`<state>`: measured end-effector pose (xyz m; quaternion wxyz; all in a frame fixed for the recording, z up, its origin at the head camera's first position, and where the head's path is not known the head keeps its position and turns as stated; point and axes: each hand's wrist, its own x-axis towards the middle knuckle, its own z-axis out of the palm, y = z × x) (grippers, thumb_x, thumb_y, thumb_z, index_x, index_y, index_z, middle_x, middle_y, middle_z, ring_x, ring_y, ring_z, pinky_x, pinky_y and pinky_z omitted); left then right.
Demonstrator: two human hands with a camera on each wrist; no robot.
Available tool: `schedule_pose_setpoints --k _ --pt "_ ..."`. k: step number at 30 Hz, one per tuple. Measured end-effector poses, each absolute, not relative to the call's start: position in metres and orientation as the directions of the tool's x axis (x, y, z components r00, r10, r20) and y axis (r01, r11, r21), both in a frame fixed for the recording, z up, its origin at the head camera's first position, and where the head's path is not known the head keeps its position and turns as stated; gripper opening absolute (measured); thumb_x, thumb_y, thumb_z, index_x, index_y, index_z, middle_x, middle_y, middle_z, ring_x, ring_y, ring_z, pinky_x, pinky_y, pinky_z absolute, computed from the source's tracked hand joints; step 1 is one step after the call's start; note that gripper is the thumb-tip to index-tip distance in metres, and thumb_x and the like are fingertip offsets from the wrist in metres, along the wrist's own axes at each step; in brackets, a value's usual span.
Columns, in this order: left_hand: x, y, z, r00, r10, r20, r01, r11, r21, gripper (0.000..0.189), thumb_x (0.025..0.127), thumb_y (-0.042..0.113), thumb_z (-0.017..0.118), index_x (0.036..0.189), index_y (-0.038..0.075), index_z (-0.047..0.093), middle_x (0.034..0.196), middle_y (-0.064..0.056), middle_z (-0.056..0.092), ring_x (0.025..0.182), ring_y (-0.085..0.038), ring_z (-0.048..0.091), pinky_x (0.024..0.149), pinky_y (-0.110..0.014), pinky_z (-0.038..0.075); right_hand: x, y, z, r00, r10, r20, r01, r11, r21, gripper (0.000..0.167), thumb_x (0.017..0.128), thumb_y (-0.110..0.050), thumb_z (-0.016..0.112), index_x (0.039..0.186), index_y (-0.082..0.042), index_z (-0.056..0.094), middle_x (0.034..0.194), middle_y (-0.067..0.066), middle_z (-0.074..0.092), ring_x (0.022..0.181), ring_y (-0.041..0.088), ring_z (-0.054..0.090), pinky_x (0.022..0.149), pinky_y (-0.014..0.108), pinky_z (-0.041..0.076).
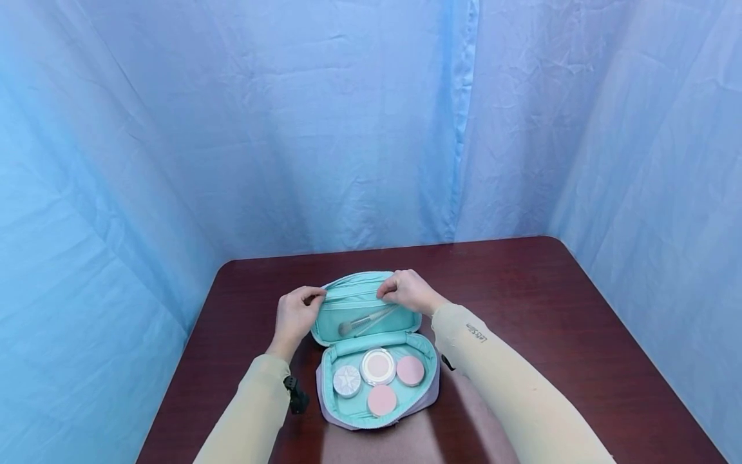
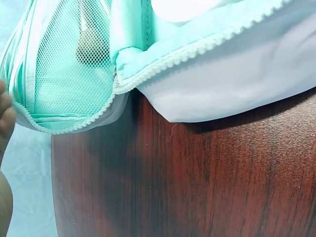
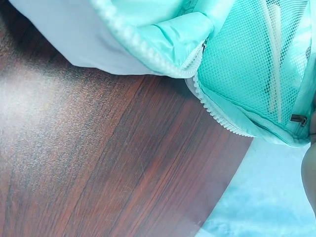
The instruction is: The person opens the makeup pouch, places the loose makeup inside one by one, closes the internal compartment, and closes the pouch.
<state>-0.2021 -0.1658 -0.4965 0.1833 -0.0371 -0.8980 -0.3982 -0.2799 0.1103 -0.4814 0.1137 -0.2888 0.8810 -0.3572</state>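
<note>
A cosmetic bag [image 1: 327, 412], lavender outside and mint-green inside, lies unzipped with its lid [image 1: 364, 283] raised at the back. At the lid's left edge, my left hand [image 1: 295, 316] pinches the rim between thumb and fingers. My right hand [image 1: 410, 291] has thumb and fingertips together on the band along the top of the mesh pocket [image 2: 59, 94]. A makeup brush [image 1: 350, 327] and slim sticks [image 3: 274, 59] show through the mesh. Beside my right hand is a dark zipper pull [image 3: 298, 119]. In the base are a star-patterned round case [image 1: 346, 381], a white compact [image 1: 378, 367] and two pink round cases [image 1: 410, 370].
The bag stands near the front of a dark red wood-grain table [image 1: 510, 283]. Pale blue curtains [image 1: 348, 129] enclose the table at the back and both sides. A dark wrist device [image 1: 297, 394] sits on my left forearm.
</note>
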Motion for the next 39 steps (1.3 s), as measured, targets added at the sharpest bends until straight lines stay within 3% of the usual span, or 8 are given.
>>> schedule_pose_setpoints --k 5,11,15,23,30,39 --pt "-0.207 -0.169 -0.498 -0.908 -0.080 0.411 0.256 0.671 0.696 0.021 0.095 0.010 0.073 0.115 0.011 0.077 0.118 -0.005 0.068 0.103 -0.025 0.063 0.084 -0.043 0.056 -0.280 0.111 -0.483 -0.803 -0.595 0.007 -0.432 0.575 -0.695 0.016 0.097 -0.011 0.071 0.100 -0.022 0.082 0.102 -0.008 0.077 0.103 0.016 0.069 0.085 0.032 0.058" --pt "-0.209 -0.169 -0.497 -0.985 -0.075 0.153 0.080 0.591 0.802 0.041 0.096 0.022 0.074 0.135 0.014 0.066 0.138 -0.007 0.061 0.124 -0.026 0.059 0.101 -0.046 0.052 -0.281 0.113 -0.484 -0.799 -0.601 0.019 -0.444 0.570 -0.692 0.016 0.096 -0.011 0.071 0.100 -0.022 0.082 0.101 -0.008 0.076 0.102 0.016 0.069 0.085 0.033 0.058" --pt "-0.208 -0.168 -0.498 -0.994 -0.098 0.051 -0.015 0.575 0.818 0.042 0.098 0.019 0.072 0.138 0.012 0.064 0.135 -0.011 0.065 0.121 -0.027 0.061 0.099 -0.047 0.053 -0.281 0.112 -0.485 -0.801 -0.598 0.017 -0.440 0.570 -0.694 0.016 0.096 -0.010 0.072 0.099 -0.022 0.082 0.101 -0.008 0.076 0.102 0.016 0.069 0.085 0.033 0.058" --pt "-0.209 -0.171 -0.499 -0.992 -0.109 0.059 -0.011 0.554 0.833 0.032 0.101 0.016 0.066 0.132 0.011 0.068 0.126 -0.011 0.070 0.114 -0.026 0.065 0.094 -0.046 0.056 -0.277 0.115 -0.482 -0.832 -0.554 0.028 -0.406 0.574 -0.711 0.017 0.097 -0.012 0.070 0.101 -0.024 0.082 0.103 -0.009 0.074 0.110 0.018 0.059 0.089 0.037 0.055" --pt "-0.209 -0.172 -0.498 -0.992 -0.115 0.046 -0.022 0.527 0.849 0.028 0.102 0.018 0.065 0.129 0.012 0.071 0.122 -0.010 0.071 0.112 -0.025 0.066 0.093 -0.046 0.056 -0.274 0.129 -0.480 -0.882 -0.466 0.068 -0.352 0.556 -0.753 0.013 0.099 -0.020 0.069 0.106 -0.023 0.079 0.105 -0.004 0.068 0.099 0.015 0.059 0.082 0.036 0.054" --pt "-0.209 -0.174 -0.500 -0.990 -0.129 0.052 -0.023 0.520 0.854 0.027 0.101 0.017 0.066 0.127 0.011 0.072 0.125 -0.011 0.070 0.117 -0.027 0.066 0.096 -0.047 0.056 -0.275 0.152 -0.484 -0.911 -0.387 0.143 -0.353 0.553 -0.755 0.016 0.099 -0.021 0.067 0.109 -0.018 0.078 0.101 -0.003 0.073 0.087 0.014 0.065 0.077 0.036 0.056"
